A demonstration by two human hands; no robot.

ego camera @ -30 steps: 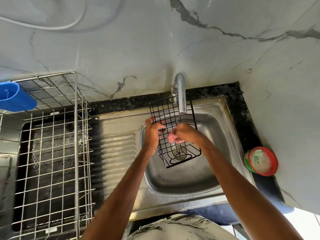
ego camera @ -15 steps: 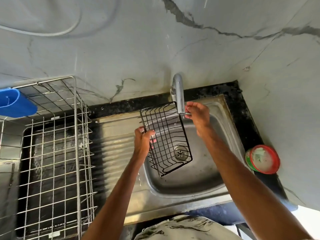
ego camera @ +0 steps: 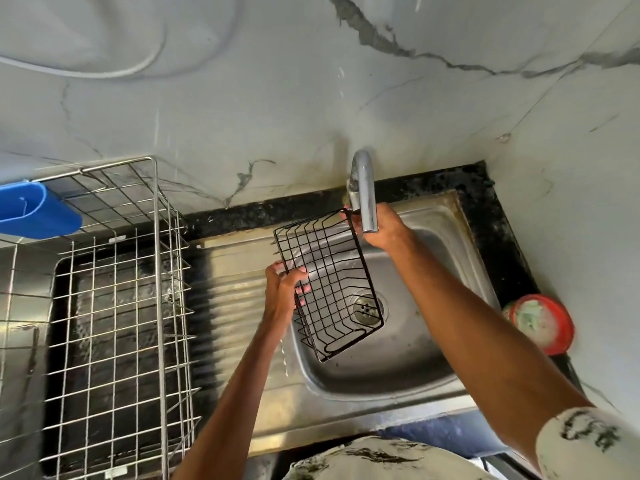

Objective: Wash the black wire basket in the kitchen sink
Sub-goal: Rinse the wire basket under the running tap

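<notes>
At the tap [ego camera: 365, 188], right hand [ego camera: 386, 230] now; off basket [ego camera: 329, 289].

My count at the sink
I see one wire basket [ego camera: 329, 289], one sink [ego camera: 398, 362], one tap [ego camera: 366, 192], one dish rack [ego camera: 114, 306], one blue tub [ego camera: 34, 211], one red-rimmed pot [ego camera: 542, 323], two hands: left hand [ego camera: 282, 294], right hand [ego camera: 382, 228].

1. One head-worn view, set high, looking steeply down and forward over the sink [ego camera: 398, 372] toward the marble wall [ego camera: 277, 98].
2. Close, within arm's reach; the wide angle takes in the dish rack [ego camera: 114, 306] on the left.
</notes>
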